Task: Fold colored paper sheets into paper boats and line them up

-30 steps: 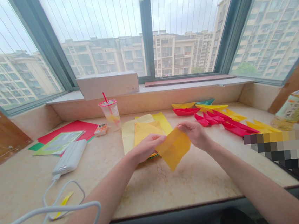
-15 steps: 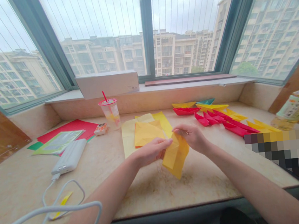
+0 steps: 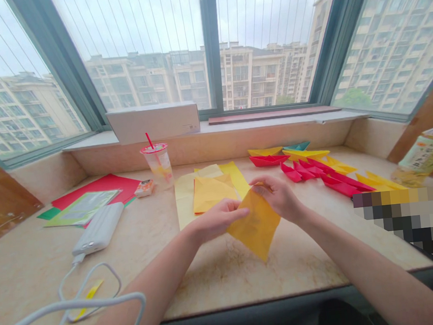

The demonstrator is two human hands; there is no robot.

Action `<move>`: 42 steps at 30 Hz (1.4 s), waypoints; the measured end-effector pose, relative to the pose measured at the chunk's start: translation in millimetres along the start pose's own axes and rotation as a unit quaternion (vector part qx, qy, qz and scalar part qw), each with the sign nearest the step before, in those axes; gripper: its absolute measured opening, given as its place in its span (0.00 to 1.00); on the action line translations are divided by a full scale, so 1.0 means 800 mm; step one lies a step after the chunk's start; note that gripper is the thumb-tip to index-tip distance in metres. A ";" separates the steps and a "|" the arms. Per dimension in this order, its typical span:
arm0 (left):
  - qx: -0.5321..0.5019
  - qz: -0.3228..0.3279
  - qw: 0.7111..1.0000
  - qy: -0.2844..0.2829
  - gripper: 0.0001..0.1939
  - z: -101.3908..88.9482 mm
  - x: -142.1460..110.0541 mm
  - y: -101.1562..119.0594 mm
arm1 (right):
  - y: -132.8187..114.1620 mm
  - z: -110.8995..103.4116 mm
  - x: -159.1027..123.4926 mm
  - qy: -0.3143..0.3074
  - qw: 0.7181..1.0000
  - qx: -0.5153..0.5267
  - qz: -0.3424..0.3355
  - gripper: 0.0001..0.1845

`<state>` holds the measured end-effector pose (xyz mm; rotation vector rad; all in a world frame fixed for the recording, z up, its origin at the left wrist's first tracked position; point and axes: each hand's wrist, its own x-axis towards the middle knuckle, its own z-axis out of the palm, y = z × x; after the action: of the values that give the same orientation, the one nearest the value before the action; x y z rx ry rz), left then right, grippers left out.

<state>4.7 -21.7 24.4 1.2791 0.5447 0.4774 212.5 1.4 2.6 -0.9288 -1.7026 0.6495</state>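
Note:
A folded sheet of orange-yellow paper (image 3: 256,226) hangs in the air above the marble counter (image 3: 219,274), one corner pointing down. My left hand (image 3: 216,218) pinches its left edge with closed fingers. My right hand (image 3: 277,196) grips its upper right corner, fingers curled over the fold. Just behind my hands lies a loose pile of yellow paper sheets (image 3: 209,189).
Folded red, yellow and green paper boats (image 3: 317,170) line the counter to the right. Left are a drink cup with a red straw (image 3: 158,163), red and green sheets (image 3: 100,191), a white power bank (image 3: 98,229) with cable (image 3: 87,297). A tea bottle (image 3: 426,155) lies far right.
The paper was spread wide, then brought together into a narrower fold, and is now flattened out again and held a little lower. Both hands kept hold of it.

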 end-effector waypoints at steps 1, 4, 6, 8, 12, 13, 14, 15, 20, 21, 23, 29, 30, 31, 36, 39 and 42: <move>0.004 0.001 1.000 0.002 0.18 0.001 0.000 0.000 | 0.000 -0.001 0.001 0.003 1.000 0.005 0.005 0.10; 0.018 0.005 1.000 0.014 0.19 0.001 0.001 -0.001 | 0.002 -0.003 0.002 0.011 0.999 0.021 0.022 0.12; 0.028 0.009 0.999 0.017 0.20 -0.001 0.002 -0.002 | 0.002 -0.002 0.002 0.015 0.999 0.031 0.030 0.12; 0.045 0.014 0.999 0.015 0.20 -0.004 0.003 -0.004 | 0.003 -0.001 0.002 0.011 0.998 0.042 0.040 0.13; 0.075 0.031 0.997 0.017 0.19 -0.011 0.006 -0.008 | 0.003 -0.001 0.004 0.018 0.997 0.045 0.054 0.17; 0.075 0.034 0.996 0.028 0.18 -0.012 0.007 -0.008 | 0.003 -0.002 0.005 0.022 0.997 0.046 0.061 0.19; 0.073 0.038 0.996 0.046 0.18 -0.014 0.009 -0.009 | 0.003 -0.004 0.006 0.019 0.996 0.053 0.071 0.22; 0.070 0.044 0.994 0.070 0.18 -0.015 0.010 -0.009 | 0.004 -0.007 0.008 0.012 0.994 0.064 0.083 0.25; 0.042 0.107 0.980 0.163 0.23 -0.019 0.019 -0.006 | 0.008 -0.018 0.014 -0.018 0.986 0.095 0.135 0.36; 0.039 0.120 0.977 0.169 0.23 -0.019 0.020 -0.005 | 0.009 -0.019 0.015 -0.009 0.986 0.093 0.135 0.36; 0.039 0.143 0.973 0.179 0.23 -0.019 0.021 -0.004 | 0.009 -0.018 0.016 0.020 0.988 0.098 0.120 0.36; 0.059 0.104 0.983 0.139 0.20 -0.015 0.015 -0.005 | -0.004 -0.010 0.016 0.067 0.983 0.160 0.055 0.35; 0.061 0.091 0.986 0.124 0.19 -0.015 0.014 -0.006 | -0.007 -0.009 0.015 0.065 0.983 0.165 0.051 0.36; 0.060 0.083 0.988 0.115 0.19 -0.015 0.013 -0.007 | -0.008 -0.008 0.015 0.061 0.983 0.168 0.051 0.36; 0.033 0.124 0.976 0.177 0.21 -0.014 0.019 -0.008 | -0.005 -0.008 0.015 0.001 0.983 0.162 0.087 0.37; 0.020 0.151 0.968 0.200 0.23 -0.014 0.021 -0.007 | -0.004 -0.007 0.014 -0.079 0.975 0.181 0.101 0.30; 0.042 0.142 0.967 0.205 0.22 -0.015 0.021 -0.009 | -0.003 -0.002 0.012 -0.091 0.968 0.205 0.116 0.25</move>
<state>10.4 -3.7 13.2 1.3537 0.7359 0.9818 212.0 8.3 10.1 -0.7932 -1.5416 1.2249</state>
